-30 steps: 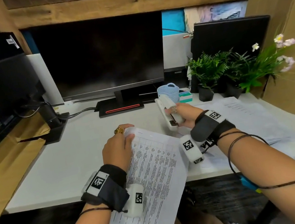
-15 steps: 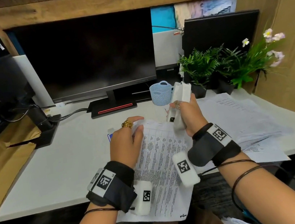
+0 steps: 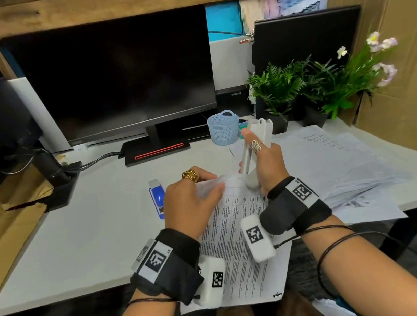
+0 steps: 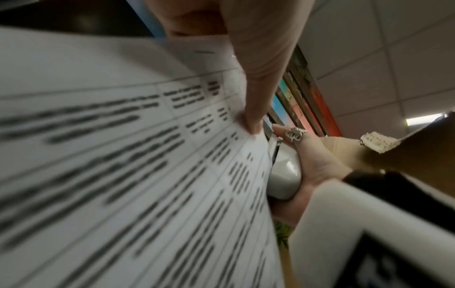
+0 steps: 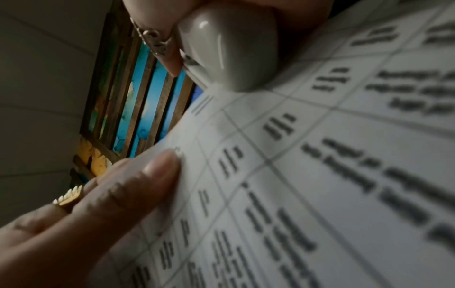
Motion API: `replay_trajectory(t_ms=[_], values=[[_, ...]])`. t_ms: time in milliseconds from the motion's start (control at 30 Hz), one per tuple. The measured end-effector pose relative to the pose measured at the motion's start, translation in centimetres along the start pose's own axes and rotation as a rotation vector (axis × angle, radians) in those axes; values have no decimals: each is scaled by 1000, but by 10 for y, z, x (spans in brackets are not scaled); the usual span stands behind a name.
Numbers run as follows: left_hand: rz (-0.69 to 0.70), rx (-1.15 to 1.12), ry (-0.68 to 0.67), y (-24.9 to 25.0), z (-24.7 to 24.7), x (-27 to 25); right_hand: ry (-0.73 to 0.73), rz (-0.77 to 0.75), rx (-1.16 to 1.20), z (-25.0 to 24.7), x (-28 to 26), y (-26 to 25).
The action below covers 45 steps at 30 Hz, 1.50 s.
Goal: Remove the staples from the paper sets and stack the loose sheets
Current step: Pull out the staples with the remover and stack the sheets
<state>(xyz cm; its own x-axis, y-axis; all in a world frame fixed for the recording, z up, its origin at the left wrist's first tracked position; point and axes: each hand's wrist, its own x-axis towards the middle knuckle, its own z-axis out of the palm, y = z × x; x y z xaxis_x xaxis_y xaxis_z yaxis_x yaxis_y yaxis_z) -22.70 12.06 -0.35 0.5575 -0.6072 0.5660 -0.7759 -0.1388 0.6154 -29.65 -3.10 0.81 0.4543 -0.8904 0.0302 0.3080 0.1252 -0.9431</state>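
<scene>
A stapled paper set (image 3: pixel 241 247) printed with tables lies over the desk's front edge. My left hand (image 3: pixel 213 184) pinches its top corner and lifts it slightly; the left thumb (image 5: pixel 138 185) lies on the printed page (image 5: pixel 320 175). My right hand (image 3: pixel 252 151) grips a white staple remover (image 3: pixel 257 132), held upright with its lower end at the top edge of the set, just right of the left fingers. The left wrist view shows that tool (image 4: pixel 283 179) beside the paper's edge (image 4: pixel 123 155). The staple itself is hidden.
Loose sheets (image 3: pixel 336 161) are spread over the desk's right side. A blue stapler (image 3: pixel 157 198) lies just left of my left hand. Behind stand a blue mesh basket (image 3: pixel 223 127), a monitor (image 3: pixel 116 82) and potted plants (image 3: pixel 299 86).
My right hand brought the white tool from further back down to the paper's top corner and turned it upright. My left hand shifted its grip up the corner, uncovering the blue stapler.
</scene>
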Motion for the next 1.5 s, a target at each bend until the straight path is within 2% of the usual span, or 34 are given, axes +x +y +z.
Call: replay_trajectory(t_ms=[133,267,400,600,767,833,933,1033,1100,1167,1233,1433,1500], values=[[-40,29,-70,2,-6,7,-75,94,8,-3,-3,0],[-30,19,-72,6,-8,5,-85,174,118,-12,-2,-5],[1,1,-54,9,-6,1,-56,136,133,-13,-3,-7],[25,-19,-76,7,-1,0,64,59,7,-4,-1,7],[-24,6,-112,1,-5,-1,2,46,-73,2,-8,2],[-64,36,-143,-5,-9,0,-59,100,-147,7,0,3],[-164,46,-212,-16,-20,0,-63,307,-198,9,30,12],[-225,96,-289,-29,-32,-6,-167,464,-347,5,48,23],[-234,117,-300,-33,-38,-7,-269,511,-570,5,48,27],[-221,121,-298,-40,-42,-10,-323,465,-848,6,47,33],[-238,137,-303,-45,-44,-12,-351,396,-1028,8,49,41],[-252,160,-305,-51,-44,-15,-482,234,-1421,18,44,52],[-252,142,-295,-52,-43,-14,-522,134,-1471,18,38,46]])
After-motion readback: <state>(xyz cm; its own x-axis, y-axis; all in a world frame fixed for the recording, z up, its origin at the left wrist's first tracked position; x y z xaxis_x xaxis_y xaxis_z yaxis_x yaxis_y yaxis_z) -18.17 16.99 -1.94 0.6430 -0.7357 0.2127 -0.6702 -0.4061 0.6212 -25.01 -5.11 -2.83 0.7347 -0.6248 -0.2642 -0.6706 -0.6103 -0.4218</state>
